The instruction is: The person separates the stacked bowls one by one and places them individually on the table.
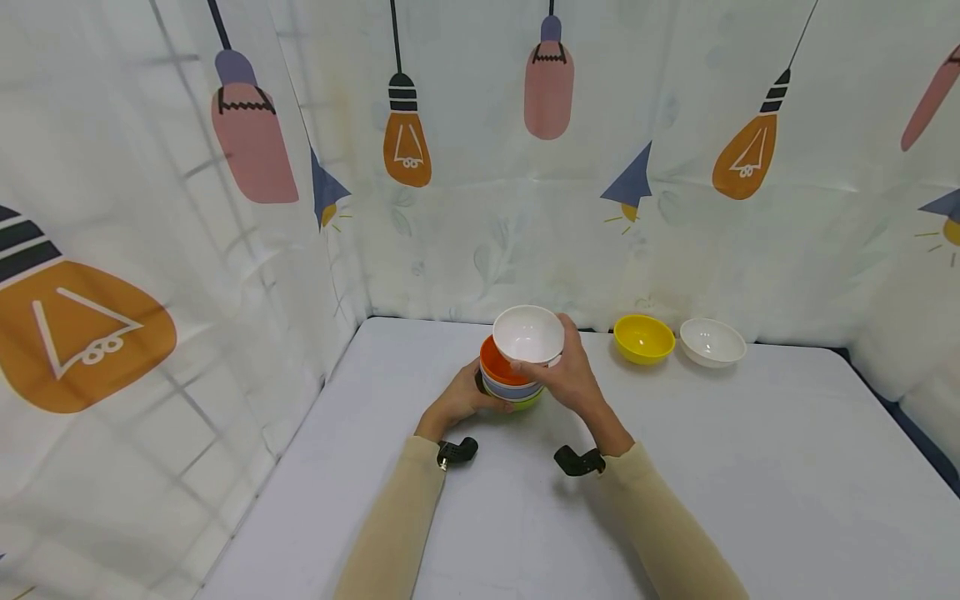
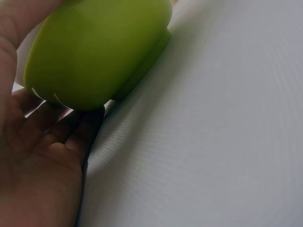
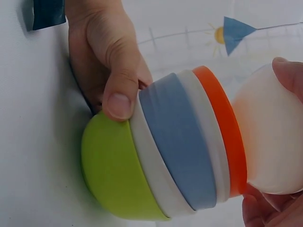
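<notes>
My left hand (image 1: 459,398) grips a nested stack of bowls around its lower side. A green bowl (image 3: 113,165) forms the bottom, close over the table, with a white rim above it. Higher up come a blue-grey bowl (image 3: 177,142), another white rim and an orange bowl (image 1: 492,364) on top. The thumb lies across the green and white edges in the right wrist view. Between thumb and fingers, my right hand (image 1: 576,377) holds a white bowl (image 1: 528,333), tilted, its base at the orange bowl's mouth. The left wrist view shows the green bowl (image 2: 99,52) above the curled fingers.
A yellow bowl (image 1: 644,339) and another white bowl (image 1: 712,342) stand side by side at the back right of the white table (image 1: 750,467). A patterned curtain (image 1: 465,233) hangs behind the table and along its left side.
</notes>
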`<state>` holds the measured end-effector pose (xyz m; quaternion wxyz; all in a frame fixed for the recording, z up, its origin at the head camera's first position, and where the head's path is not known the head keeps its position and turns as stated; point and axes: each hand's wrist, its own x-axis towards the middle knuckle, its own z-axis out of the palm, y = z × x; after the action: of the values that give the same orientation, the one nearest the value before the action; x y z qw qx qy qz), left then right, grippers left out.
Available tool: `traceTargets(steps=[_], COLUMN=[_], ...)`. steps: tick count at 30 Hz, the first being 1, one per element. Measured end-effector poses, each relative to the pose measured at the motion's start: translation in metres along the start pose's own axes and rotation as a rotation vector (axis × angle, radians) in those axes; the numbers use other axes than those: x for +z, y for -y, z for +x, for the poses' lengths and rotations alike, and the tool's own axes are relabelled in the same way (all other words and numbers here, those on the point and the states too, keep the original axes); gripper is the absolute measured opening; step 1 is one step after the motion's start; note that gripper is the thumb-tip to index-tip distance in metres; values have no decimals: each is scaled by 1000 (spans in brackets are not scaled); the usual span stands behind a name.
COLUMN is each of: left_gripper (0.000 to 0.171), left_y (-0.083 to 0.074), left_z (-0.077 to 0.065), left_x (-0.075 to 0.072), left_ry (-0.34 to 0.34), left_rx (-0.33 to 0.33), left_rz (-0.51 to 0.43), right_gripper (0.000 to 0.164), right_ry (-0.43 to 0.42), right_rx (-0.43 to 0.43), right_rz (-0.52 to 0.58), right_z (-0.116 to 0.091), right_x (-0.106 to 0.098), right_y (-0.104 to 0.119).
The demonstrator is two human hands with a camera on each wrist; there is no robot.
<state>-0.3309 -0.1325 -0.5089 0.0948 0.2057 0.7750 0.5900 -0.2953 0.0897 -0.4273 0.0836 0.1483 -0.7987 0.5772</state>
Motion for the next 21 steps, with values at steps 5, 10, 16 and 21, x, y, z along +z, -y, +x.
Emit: traceTargets(steps=[5,10,16,21], left_gripper=[91,89,88,90], left_y=[1,2,1,1], left_z=[0,1,0,1], left_x=[0,0,0,0], left_ry=[5,13,18,19], left_rx=[-2,10,20,17], left_rz=[1,-19,-28,-27], right_gripper=[98,98,95,95], right_ry=[-15,-24,-40,-62], right_rx=[12,7,-20,-27], right_rz=[12,35,68,81], right_z=[0,0,3,3], right_x=[-5,-10,-15,-19], right_y=[1,2,1,1])
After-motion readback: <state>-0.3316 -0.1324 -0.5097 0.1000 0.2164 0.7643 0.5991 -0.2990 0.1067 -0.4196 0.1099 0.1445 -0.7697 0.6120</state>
